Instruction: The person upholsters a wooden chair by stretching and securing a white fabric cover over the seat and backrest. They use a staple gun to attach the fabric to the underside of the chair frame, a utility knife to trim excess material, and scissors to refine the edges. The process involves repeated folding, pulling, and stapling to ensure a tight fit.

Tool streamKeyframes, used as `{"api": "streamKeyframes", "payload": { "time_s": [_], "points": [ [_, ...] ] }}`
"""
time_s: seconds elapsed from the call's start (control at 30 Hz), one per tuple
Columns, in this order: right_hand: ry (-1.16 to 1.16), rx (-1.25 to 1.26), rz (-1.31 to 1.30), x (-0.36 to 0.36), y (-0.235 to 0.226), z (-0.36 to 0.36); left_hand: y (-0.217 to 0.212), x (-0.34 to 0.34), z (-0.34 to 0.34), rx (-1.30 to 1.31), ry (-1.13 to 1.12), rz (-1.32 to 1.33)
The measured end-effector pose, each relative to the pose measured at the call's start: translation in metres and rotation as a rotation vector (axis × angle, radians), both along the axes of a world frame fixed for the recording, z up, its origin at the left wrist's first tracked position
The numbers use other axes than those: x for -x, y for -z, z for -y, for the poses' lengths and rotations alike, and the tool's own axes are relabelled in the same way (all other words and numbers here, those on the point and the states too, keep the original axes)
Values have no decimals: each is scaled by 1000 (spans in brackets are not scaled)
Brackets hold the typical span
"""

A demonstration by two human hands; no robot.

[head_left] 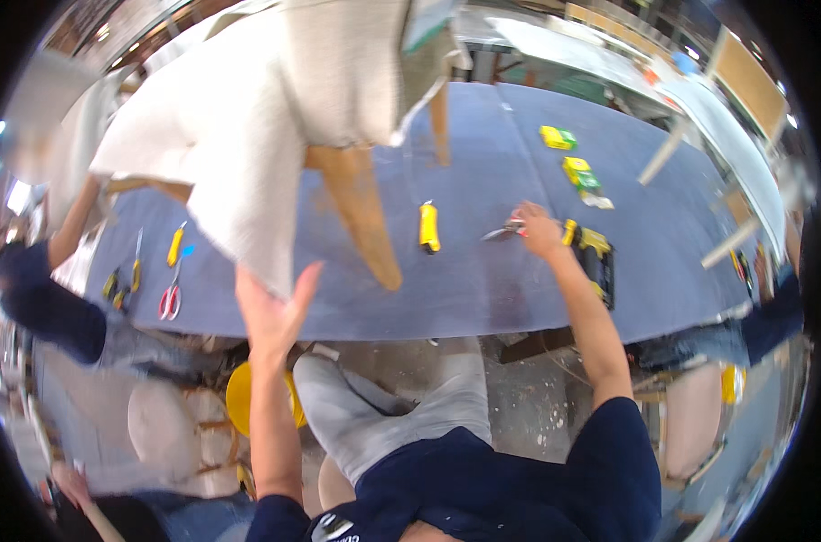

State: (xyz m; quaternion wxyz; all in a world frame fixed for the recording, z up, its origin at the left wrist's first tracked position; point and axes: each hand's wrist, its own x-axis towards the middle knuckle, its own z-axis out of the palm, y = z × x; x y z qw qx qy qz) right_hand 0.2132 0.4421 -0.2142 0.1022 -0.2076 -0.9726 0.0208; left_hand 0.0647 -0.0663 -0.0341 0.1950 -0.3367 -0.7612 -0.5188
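Note:
A chair with pale beige fabric (248, 99) draped over it stands tilted on the table at the far left, its wooden leg (361, 212) showing. My left hand (273, 312) is at the fabric's hanging corner, thumb spread wide; the cloth partly hides the fingers, and I cannot tell if they touch it. Over the table, my right hand (540, 230) is closed on the red handles of small scissors (501, 232), blades pointing left. Just right of that hand lies a yellow-and-black power tool (595, 260), like a stapler. A yellow-handled knife (429, 228) lies between my hands.
The grey-blue table (483, 289) bears green-and-yellow boxes (584, 181) at far right. Red-handled scissors (170, 301) and a yellow-handled tool (175, 244) lie at left. Co-workers stand on both sides, one with an arm (74, 221) at the chair. A yellow stool (239, 397) is below.

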Motion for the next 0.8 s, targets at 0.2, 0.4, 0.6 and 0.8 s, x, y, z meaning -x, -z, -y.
{"api": "streamKeyframes", "payload": {
  "time_s": [0.2,0.4,0.6,0.8],
  "points": [
    [94,-153,185,-3,0,21,-98,-56,-17,113,-7,-1],
    [102,-80,202,-7,16,-13,-222,-10,-29,50,258,58],
    [108,4,125,12,18,-8,-308,154,-81,-136,452,310],
    [170,37,132,8,0,2,-249,175,-123,89,105,48]
  ]
}}
